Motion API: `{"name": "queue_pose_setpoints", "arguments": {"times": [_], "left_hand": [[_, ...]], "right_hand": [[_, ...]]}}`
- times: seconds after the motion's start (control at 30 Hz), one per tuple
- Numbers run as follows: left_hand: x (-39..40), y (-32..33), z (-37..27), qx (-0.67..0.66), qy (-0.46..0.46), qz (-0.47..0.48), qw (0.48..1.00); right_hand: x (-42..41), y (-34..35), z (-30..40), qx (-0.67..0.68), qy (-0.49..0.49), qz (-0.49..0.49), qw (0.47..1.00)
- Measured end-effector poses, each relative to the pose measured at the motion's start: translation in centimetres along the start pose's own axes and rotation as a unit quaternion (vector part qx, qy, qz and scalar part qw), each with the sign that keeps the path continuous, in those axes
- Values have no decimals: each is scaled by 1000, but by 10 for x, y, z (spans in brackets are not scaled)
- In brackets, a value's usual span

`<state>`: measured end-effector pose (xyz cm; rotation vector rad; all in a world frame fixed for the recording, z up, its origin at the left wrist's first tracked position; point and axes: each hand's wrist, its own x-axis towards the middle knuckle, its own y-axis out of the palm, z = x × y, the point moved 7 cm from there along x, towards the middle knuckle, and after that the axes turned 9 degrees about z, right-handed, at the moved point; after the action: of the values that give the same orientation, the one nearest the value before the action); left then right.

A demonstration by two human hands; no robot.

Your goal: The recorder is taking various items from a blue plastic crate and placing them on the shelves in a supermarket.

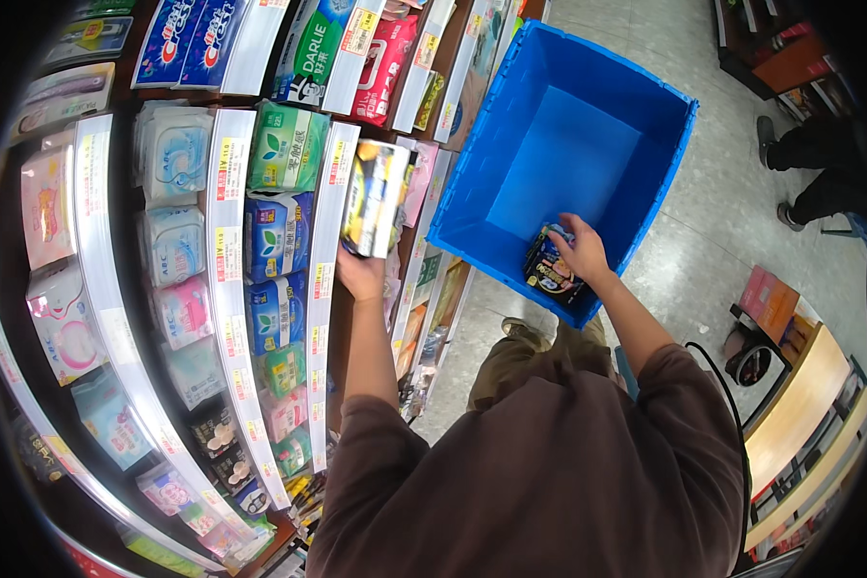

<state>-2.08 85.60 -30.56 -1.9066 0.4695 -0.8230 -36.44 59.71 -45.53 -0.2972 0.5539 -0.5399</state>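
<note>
My left hand (362, 275) grips a white, black and yellow package (377, 199) by its lower end, just in front of the shelf edge. The package is blurred, so its contents cannot be told. My right hand (582, 251) reaches into a blue plastic crate (567, 155). Its thumb and fingers lie over dark printed packages (547, 277) in the near corner; whether they grip one is unclear. Part of these packages is hidden beneath the hand.
Shelves on the left hold sanitary pad packs (287, 148), toothpaste boxes (206, 43) and a red pack of wipes (384, 68), behind price-tag strips (229, 195). Another person's legs (813, 170) are at the right. A wooden rack (802, 404) stands at lower right on the tiled floor (701, 231).
</note>
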Motion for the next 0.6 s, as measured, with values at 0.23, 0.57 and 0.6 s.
{"name": "queue_pose_setpoints", "arguments": {"times": [0.23, 0.57, 0.6], "left_hand": [[-92, -52, -69, 49, 56, -131, 989], [-160, -59, -143, -111, -23, 70, 991], [-143, -47, -157, -100, -21, 102, 990]], "right_hand": [[-33, -21, 42, -3, -131, -145, 981], [-80, 9, 83, 110, -205, -88, 969], [-80, 10, 79, 120, -184, -98, 971]]}}
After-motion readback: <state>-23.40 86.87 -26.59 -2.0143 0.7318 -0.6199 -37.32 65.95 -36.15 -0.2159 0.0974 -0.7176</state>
